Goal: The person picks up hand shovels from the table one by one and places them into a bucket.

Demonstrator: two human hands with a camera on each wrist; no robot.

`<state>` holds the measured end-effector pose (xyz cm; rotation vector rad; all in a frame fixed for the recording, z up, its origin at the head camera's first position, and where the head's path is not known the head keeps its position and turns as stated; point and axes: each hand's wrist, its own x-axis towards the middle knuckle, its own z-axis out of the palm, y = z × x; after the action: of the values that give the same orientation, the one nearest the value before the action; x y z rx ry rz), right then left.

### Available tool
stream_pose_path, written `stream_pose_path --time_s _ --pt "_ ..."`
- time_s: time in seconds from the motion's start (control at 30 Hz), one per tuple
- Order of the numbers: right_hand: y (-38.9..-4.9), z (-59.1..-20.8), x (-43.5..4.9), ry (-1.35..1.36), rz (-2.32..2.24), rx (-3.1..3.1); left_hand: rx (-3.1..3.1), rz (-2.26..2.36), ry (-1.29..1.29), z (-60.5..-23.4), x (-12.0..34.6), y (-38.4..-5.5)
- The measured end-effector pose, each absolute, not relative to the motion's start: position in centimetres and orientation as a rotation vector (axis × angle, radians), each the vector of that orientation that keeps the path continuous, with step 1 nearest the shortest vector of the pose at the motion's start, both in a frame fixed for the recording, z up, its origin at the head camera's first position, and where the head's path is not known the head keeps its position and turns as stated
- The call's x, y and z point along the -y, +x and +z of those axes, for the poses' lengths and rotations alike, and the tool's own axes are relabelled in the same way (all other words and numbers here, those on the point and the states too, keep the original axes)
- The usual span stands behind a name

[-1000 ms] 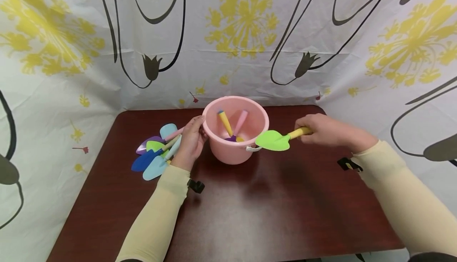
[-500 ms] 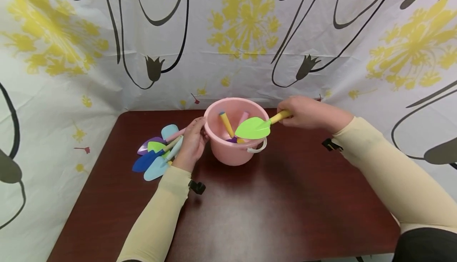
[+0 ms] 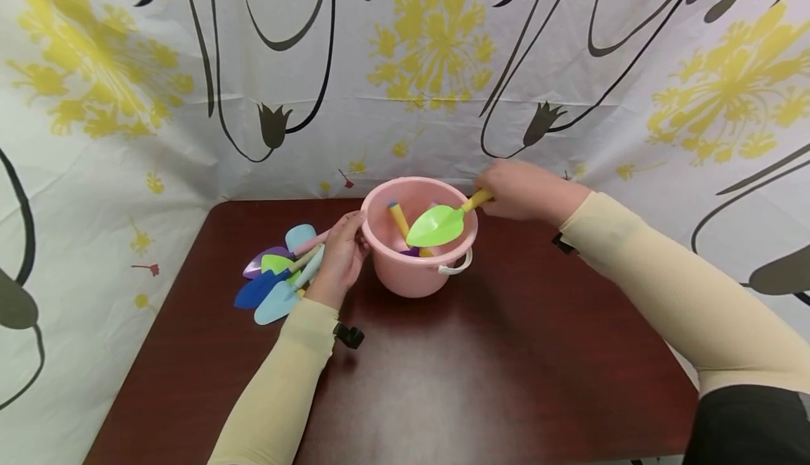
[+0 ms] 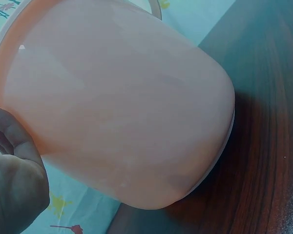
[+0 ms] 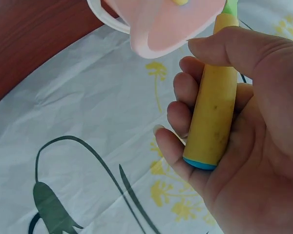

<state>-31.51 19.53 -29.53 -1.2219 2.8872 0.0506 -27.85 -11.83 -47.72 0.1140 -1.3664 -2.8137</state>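
Observation:
A pink bucket (image 3: 411,275) stands upright near the back of the table, its white handle (image 3: 457,264) hanging at the right. My left hand (image 3: 342,254) grips the left rim; the left wrist view shows its fingers at the bucket's edge (image 4: 5,44). My right hand (image 3: 522,189) holds a toy trowel by its yellow handle (image 5: 212,112), fingers curled round it. The trowel's green blade (image 3: 438,226) is over the bucket's opening, pointing down to the left. Inside the bucket show a yellow handle (image 3: 399,219) with a blue end and a bit of purple (image 3: 410,251); the blade covers part of the contents.
Left of the bucket, several toy shovels lie in a pile, among them a dark blue one (image 3: 258,289), a light blue one (image 3: 275,303) and a purple one (image 3: 256,262). The dark red table (image 3: 443,380) meets a patterned cloth (image 3: 354,120) behind.
My right hand has carried the green trowel leftward, from beside the bucket's right rim to over its opening. The bucket's white handle has swung into fuller view. My left hand stays on the rim.

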Motion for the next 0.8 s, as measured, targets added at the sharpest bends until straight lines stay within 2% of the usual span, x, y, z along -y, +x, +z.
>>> stream_pose_path --time_s 0.43,0.8 --pt "-32.8 -30.0 -14.9 -1.327 0.561 -2.873 1.356 -2.812 0.126 -48.0 11.9 -28.0" --pt "-34.4 -31.6 -12.5 -1.557 0.62 -2.728 1.346 -2.815 0.125 -48.0 11.9 -28.0"
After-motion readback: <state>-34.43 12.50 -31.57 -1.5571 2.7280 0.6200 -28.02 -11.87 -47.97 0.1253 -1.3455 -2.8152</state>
